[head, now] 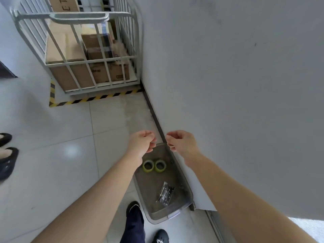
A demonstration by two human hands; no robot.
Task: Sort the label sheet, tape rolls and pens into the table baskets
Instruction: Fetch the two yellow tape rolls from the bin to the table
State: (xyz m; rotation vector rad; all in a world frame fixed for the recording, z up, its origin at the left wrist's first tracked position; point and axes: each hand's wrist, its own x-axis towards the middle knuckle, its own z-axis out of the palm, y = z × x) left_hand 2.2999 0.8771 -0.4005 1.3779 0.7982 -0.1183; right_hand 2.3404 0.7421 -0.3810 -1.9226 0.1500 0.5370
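Observation:
A clear plastic bin [188,191] stands on the tiled floor against the wall. Inside it lie two green tape rolls [148,166] [160,165] side by side at the far end and a clear pack of pens [166,192] at the near end. My left hand [142,142] and my right hand [182,142] hover close together just above the bin's far rim. The fingers of both are curled in, and I see nothing in them. No label sheet or table baskets are in view.
A metal cage cart [78,50] loaded with cardboard boxes stands ahead inside yellow-black floor tape [94,98]. A white wall [245,85] runs along the right. Another person's dark shoes [7,155] are at the left edge. My own shoe [134,207] is beside the bin.

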